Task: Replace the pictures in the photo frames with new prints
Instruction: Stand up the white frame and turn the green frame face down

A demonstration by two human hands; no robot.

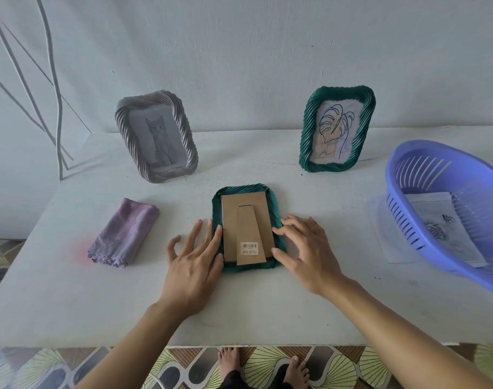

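Head view, left to right. Folded cloth (124, 233) lies toward the tabletop's left edge. Left hand (194, 259), fingers straight and spread, touches the left rim of the face-down green frame (275, 209). That frame lies mid-tabletop, long axis running near edge to far edge, cardboard backing (246, 217) uppermost. Right hand (307, 248), fingers loosely bent and spread, rests fingertips on the frame's right side. Frame sits between both hands, equally near. Judgement: backing removal next. Room lies toward the near edge; basket (399, 217) stands at the right edge.

Matt cardboard backing (246, 220), ribbed glossy green frame (273, 200), soft cloth (124, 234), plastic basket (447, 197).
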